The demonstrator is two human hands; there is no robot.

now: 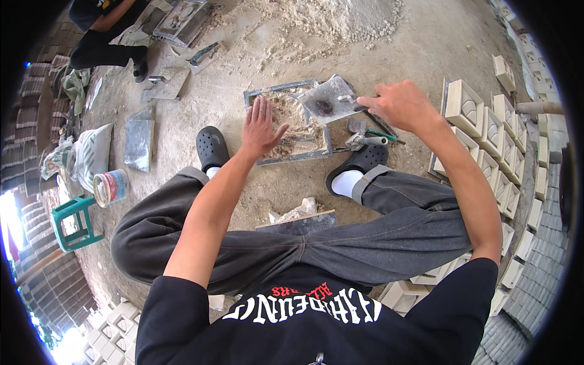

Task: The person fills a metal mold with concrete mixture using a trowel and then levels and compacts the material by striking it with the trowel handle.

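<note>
My left hand (260, 129) lies flat with its fingers stretched out on the pale, crumbly mix (301, 129) inside a rectangular metal mould frame (292, 157). The frame rests on the ground between my feet. My right hand (404, 106) is closed around the handle of a trowel (327, 97). Its broad grey blade, with a dark patch, covers the frame's far right corner. Beside the frame's right side, near my shoe, lie a small trowel (358, 129) and a tool with a green handle (383, 134).
Pale moulded blocks (465, 106) stand stacked at the right. A heap of pale powder (359, 15) lies at the far side. On the left are a flat plate (139, 145), a bucket (111, 187) and a green stool (74, 222). Another person (106, 42) sits at the far left.
</note>
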